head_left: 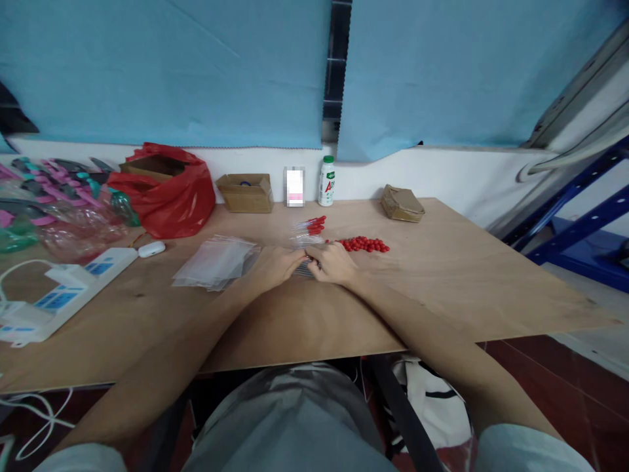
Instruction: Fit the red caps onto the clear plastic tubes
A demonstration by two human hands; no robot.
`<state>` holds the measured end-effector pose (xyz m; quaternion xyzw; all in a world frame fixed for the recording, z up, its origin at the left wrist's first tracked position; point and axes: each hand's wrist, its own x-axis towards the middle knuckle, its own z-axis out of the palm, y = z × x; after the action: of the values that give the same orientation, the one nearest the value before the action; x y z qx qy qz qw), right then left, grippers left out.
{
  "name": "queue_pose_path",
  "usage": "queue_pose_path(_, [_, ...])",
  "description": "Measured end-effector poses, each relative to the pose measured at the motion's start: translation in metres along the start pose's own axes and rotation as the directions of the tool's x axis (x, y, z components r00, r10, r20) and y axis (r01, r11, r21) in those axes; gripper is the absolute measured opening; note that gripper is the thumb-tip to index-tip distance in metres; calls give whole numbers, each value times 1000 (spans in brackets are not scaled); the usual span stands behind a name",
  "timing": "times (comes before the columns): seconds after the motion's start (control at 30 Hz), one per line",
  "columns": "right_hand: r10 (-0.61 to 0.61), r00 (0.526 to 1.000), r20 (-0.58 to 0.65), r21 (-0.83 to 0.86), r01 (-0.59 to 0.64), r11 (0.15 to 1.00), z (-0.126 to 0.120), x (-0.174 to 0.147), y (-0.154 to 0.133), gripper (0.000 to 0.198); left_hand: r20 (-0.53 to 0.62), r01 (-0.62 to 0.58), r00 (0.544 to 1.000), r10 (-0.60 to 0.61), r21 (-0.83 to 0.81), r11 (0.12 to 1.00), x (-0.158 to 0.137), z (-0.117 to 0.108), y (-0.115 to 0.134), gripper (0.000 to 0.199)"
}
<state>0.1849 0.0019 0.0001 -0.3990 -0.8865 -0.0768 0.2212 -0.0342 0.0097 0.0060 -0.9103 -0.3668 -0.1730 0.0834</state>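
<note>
My left hand point(278, 267) and my right hand point(335, 263) meet over the middle of the table, fingers closed and fingertips touching. Whatever they pinch is too small and covered to make out. Thin clear sticks or tubes point(303, 269) lie under and between the hands. Just behind them is a bunch of similar clear pieces with red ends point(315, 226). To the right of my right hand sits a pile of small red round pieces point(366, 244). A stack of clear plastic bags point(211, 263) lies flat beside my left hand.
Along the wall stand a red plastic bag point(171, 196), an open cardboard box point(246, 195), a white bottle with green cap point(327, 182) and a brown paper package point(403, 203). A white power strip point(69, 295), white case point(152, 249) and clear spray bottles point(73, 226) are left.
</note>
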Motion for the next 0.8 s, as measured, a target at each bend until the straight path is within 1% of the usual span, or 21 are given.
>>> queue_pose_path(0.1, [-17, 1000, 10, 24, 17, 1000, -2, -2, 3, 22, 1, -11, 1000, 11, 4, 1000, 0, 1, -5, 43])
queue_pose_path(0.3, [-99, 994, 44, 158, 90, 983, -7, -1, 18, 27, -31, 8, 999, -9, -52, 999, -3, 2, -17, 43])
queue_pose_path(0.43, [-84, 995, 49, 170, 74, 983, -8, 0, 27, 35, -49, 43, 998, -45, -51, 998, -2, -3, -11, 41])
queue_pose_path(0.63, [-62, 992, 111, 146, 45, 988, -7, 1, 25, 36, -10, 42, 999, -41, 23, 999, -1, -7, 4, 33])
queue_pose_path(0.73, [-71, 993, 99, 172, 53, 984, -7, 1, 23, 39, 8, 58, 998, -58, 44, 997, -2, -5, 2, 34])
queue_pose_path(0.8, [-89, 992, 86, 196, 70, 978, -10, 1, 24, 41, 12, 47, 999, -47, 26, 999, -3, -2, -3, 36])
